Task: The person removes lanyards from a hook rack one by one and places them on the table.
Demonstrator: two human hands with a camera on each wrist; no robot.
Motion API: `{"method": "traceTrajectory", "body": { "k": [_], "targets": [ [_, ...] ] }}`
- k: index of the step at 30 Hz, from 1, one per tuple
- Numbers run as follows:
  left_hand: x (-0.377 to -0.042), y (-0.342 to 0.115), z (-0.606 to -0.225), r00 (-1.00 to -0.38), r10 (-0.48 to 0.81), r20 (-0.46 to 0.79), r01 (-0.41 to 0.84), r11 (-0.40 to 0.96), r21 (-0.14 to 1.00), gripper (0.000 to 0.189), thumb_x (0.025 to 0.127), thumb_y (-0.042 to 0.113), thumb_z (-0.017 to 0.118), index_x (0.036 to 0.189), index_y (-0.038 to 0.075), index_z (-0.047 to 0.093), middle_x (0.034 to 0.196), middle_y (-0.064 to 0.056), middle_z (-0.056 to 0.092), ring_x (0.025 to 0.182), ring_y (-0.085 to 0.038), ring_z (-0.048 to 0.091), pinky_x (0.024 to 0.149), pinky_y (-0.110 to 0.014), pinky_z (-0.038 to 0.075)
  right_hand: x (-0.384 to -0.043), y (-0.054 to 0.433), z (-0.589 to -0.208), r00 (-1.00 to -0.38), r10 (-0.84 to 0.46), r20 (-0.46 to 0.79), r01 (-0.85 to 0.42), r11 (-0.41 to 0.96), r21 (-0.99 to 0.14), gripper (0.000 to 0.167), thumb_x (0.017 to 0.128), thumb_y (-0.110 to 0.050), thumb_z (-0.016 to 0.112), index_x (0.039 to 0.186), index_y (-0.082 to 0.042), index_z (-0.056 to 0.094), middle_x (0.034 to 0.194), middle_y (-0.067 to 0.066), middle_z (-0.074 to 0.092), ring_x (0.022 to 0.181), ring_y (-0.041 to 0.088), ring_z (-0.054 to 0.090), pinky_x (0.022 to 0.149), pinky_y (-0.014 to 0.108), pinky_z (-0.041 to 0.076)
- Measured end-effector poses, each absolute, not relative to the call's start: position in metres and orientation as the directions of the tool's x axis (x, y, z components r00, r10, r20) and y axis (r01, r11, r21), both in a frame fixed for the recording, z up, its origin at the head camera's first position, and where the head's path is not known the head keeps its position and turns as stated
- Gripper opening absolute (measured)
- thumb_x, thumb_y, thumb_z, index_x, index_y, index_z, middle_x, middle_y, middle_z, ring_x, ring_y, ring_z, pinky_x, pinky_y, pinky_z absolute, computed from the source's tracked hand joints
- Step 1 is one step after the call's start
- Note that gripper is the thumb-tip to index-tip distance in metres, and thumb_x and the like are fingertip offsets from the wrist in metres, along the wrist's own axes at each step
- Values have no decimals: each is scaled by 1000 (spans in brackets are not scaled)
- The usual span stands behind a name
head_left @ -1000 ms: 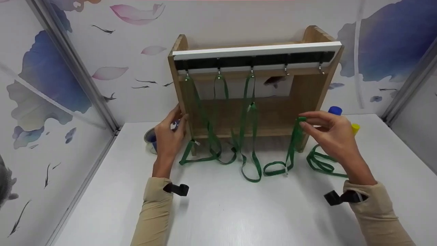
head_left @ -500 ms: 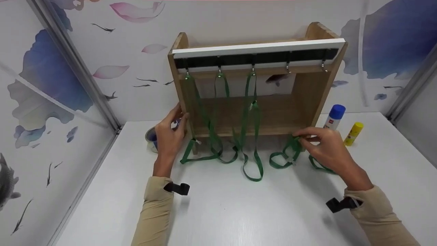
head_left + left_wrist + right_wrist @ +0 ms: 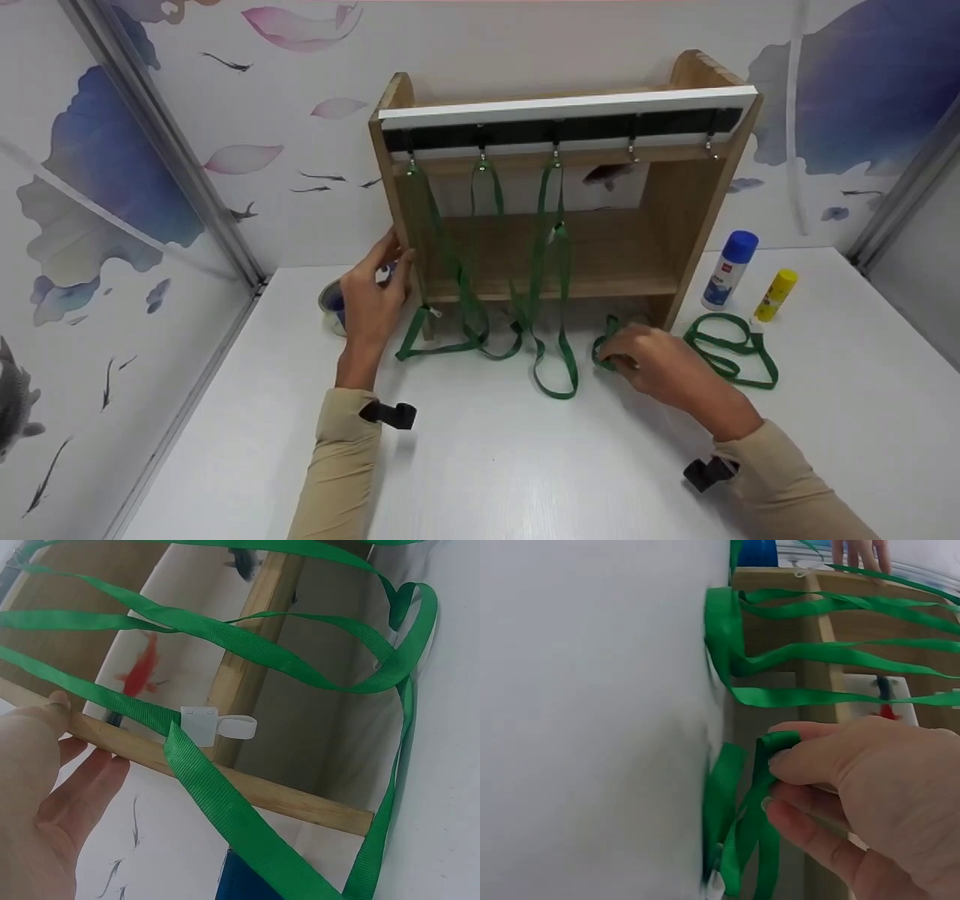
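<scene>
My left hand (image 3: 373,292) grips the left side panel of a wooden shelf (image 3: 630,247), thumb on one face and fingers on the other in the left wrist view. My right hand (image 3: 664,367) is low by the white table, in front of the shelf's right foot. Between its thumb and index finger it pinches a fold of a green lanyard (image 3: 780,741), whose other loops lie on the table. Green lanyards (image 3: 537,277) hang from three hooks on the left, their lower loops reaching the table. One carries a white plastic clip (image 3: 199,726).
Two hooks (image 3: 709,148) on the right of the black strip (image 3: 600,129) hold nothing. Another green lanyard (image 3: 769,367) lies right of the shelf, near a blue-capped bottle (image 3: 727,274) and a yellow glue stick (image 3: 776,295). A tape roll (image 3: 330,300) is behind my left hand.
My right hand has lowered the lanyard from in front of the shelf toward the table and shifted left, uncovering the lanyard on the right. The left hand keeps its hold on the shelf.
</scene>
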State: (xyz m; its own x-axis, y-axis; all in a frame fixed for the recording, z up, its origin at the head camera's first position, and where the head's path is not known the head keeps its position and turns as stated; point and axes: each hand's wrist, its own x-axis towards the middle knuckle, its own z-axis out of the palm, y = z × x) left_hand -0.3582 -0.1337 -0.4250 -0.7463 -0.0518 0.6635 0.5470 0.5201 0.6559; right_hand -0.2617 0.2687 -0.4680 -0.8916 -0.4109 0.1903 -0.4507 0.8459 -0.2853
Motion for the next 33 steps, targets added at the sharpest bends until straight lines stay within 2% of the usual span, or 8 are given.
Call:
{"method": "traceTrajectory", "body": {
  "k": [5, 11, 16, 22, 27, 33],
  "targets": [
    [-358, -133, -425, -747, -53, 663, 550, 511, 660, 49, 108, 35, 68, 155, 21, 62, 142, -4, 74, 122, -22, 77, 94, -49, 67, -263, 269, -477, -904, -404, 138, -427, 854, -297, 32, 93, 1, 82, 122, -13, 84, 121, 9, 82, 112, 33, 78, 94, 52, 66],
    [-359, -134, -426, -740, -49, 670, 560, 508, 655, 48, 108, 34, 68, 154, 21, 63, 141, -4, 75, 121, -22, 77, 93, -48, 67, -264, 272, -478, -907, -397, 143, -421, 833, -359, 39, 93, -2, 84, 130, -11, 80, 124, 8, 82, 113, 32, 78, 95, 51, 66],
    [-358, -135, -426, -740, -49, 671, 558, 513, 653, 48, 108, 32, 69, 153, 20, 63, 140, -4, 75, 119, -22, 77, 91, -45, 68, -266, 275, -475, -908, -393, 145, -416, 800, -433, 39, 93, -8, 86, 131, -13, 79, 124, 6, 82, 114, 31, 79, 96, 50, 66],
    [-357, -135, -426, -727, -54, 685, 575, 497, 650, 48, 108, 29, 70, 153, 19, 63, 137, -5, 77, 118, -23, 78, 94, -46, 67, -265, 278, -466, -904, -392, 171, -424, 773, -472, 39, 94, -8, 85, 132, -12, 79, 124, 8, 81, 113, 31, 79, 94, 50, 67],
    [-358, -134, -426, -726, -55, 686, 577, 493, 651, 47, 108, 30, 69, 153, 19, 64, 138, -5, 77, 118, -23, 78, 93, -47, 67, -264, 271, -454, -906, -348, 243, -424, 743, -518, 33, 96, -9, 83, 129, -11, 80, 118, 9, 82, 104, 27, 80, 86, 42, 69],
    [-358, -132, -426, -735, -58, 675, 569, 488, 662, 46, 108, 29, 70, 153, 19, 64, 139, -5, 76, 119, -23, 78, 96, -48, 66, -265, 244, -440, -867, -189, 461, -455, 679, -576, 26, 97, -9, 82, 124, -11, 82, 112, 6, 84, 94, 22, 81, 83, 38, 69]
  ]
}}
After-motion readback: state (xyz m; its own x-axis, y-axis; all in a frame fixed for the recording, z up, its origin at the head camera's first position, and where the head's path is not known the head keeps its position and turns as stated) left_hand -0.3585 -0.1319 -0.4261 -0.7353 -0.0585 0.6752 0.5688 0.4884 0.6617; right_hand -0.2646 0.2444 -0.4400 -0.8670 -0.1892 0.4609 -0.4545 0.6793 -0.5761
